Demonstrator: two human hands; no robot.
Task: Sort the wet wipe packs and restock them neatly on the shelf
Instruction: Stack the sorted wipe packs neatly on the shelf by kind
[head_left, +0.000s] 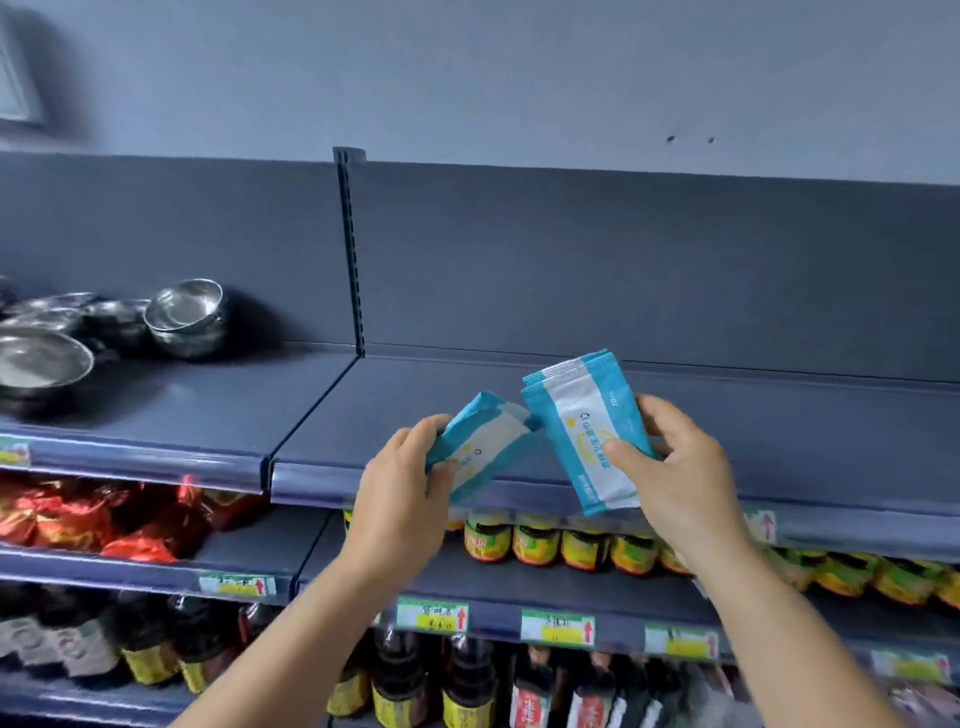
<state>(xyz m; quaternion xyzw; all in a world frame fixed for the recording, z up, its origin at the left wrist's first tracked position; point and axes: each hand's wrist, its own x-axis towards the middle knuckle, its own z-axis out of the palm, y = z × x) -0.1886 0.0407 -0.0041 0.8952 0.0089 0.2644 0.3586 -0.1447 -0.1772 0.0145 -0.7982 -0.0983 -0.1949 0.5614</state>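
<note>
Two hands are up in front of the top shelf (675, 415), the dark grey one taken here as the landmark, and they are apart from each other. The left hand (402, 483) grips a small bunch of wet wipe packs (485, 441), blue with a white middle, tilted with the far end up and to the right; how many lie in that bunch cannot be told. The right hand (670, 457) holds a second stack of packs (587, 431), thumb across its printed face and fingers curled behind, standing nearly upright and leaning left; several sealed edges show at its top, but the exact count is unclear. Both bunches hang over the front lip of the top shelf, their near corners close together — whether they touch is not clear. No pack lies on the shelf board itself.

To the left on the same level, beyond the upright post (350, 249), sit steel bowls (187, 317) — at least four, some nested. Just below the top shelf, a row of yellow-labelled jars (587, 545) stands under the hands, about five plain and more blurred to the right, partly hidden by both wrists. Left of them lie red packets (78, 514). Lower still, dark bottles (467, 686) line the bottom tier, behind the forearms, with price tags (558, 626) on the rail above them.
</note>
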